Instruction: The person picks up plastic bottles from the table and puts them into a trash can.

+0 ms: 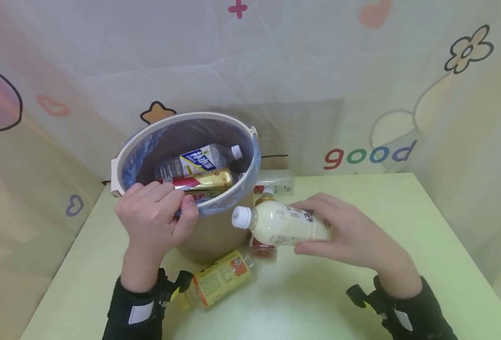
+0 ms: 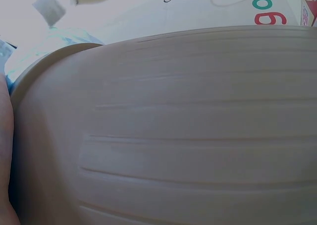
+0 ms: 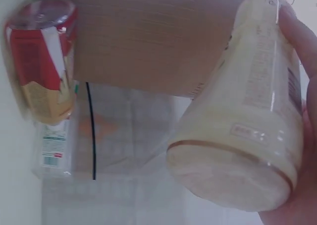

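My left hand [image 1: 152, 212] grips the near rim of a brown trash bin [image 1: 208, 241], which leans toward me with a bluish liner folded over its pale rim. In my right hand [image 1: 348, 231] is a milky-white drink bottle [image 1: 284, 225] with a white cap, held on its side by the base end. Its cap points left, just right of the bin's rim; the right wrist view shows the bottle's base [image 3: 230, 178] close up. Inside the bin lie a clear bottle with a blue label [image 1: 199, 160] and a gold-and-red can [image 1: 212, 182].
A yellow-labelled bottle [image 1: 222, 278] lies before the bin on the pale green table [image 1: 318, 302]. Partly hidden behind the held bottle is a bottle with red-brown contents [image 1: 263, 250]. A clear bottle [image 1: 278, 182] lies by the printed back curtain [image 1: 297, 80].
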{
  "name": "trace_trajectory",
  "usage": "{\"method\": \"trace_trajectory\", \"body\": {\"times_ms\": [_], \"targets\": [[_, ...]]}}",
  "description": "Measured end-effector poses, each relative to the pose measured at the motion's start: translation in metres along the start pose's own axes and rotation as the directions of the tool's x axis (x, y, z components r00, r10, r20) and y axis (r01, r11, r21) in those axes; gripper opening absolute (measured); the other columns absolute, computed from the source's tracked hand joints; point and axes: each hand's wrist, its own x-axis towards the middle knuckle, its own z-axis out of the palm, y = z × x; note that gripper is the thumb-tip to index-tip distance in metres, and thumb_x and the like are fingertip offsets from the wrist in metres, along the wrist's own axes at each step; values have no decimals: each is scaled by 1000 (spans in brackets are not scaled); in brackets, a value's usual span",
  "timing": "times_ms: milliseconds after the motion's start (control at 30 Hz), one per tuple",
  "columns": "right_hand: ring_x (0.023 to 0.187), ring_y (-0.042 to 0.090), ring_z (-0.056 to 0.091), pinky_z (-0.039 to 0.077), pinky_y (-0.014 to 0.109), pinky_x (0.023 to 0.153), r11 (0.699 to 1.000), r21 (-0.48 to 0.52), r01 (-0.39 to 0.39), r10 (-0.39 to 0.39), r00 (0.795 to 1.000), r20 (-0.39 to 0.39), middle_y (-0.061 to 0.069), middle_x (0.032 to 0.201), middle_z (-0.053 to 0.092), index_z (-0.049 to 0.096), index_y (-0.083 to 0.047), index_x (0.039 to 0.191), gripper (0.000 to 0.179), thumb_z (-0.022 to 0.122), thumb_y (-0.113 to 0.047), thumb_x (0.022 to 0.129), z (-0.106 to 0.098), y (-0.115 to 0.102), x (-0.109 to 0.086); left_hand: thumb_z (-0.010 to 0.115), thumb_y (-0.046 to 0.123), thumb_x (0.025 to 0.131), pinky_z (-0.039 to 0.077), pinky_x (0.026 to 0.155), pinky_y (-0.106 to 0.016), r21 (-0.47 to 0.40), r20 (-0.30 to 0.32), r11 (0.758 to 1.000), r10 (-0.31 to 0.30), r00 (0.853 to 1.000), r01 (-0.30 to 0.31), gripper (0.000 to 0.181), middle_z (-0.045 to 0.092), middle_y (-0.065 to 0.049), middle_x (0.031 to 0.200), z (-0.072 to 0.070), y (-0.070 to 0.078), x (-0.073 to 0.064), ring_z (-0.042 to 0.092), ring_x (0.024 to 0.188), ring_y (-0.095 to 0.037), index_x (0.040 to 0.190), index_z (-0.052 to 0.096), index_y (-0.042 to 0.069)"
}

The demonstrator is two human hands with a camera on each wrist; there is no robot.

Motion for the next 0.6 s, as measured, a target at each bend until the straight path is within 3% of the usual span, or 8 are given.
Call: {"method": "trace_trajectory", "body": {"times_ms": [267,600], "targets": [[93,5,55,47,22,73,987,-8,159,-158,975,-157,-7,120,62,60,-12,132,69,85,-28,70,-27,-3,29,46,25,81,16,45,-35,2,-1,1000,-3,1000,3,33,32,3,48,0,1,0,32,43,-18,51,35,14],[92,8,52,45,26,71,984,-74,164,-175,965,-197,-3,115,63,61,-10,130,66,83,-34,73,-55,-22,84,46,25,81,16,45,-34,-7,-3,1000,1,1000,-1,33,33,3,48,1,0,0,33,43,-18,51,35,14]]}}
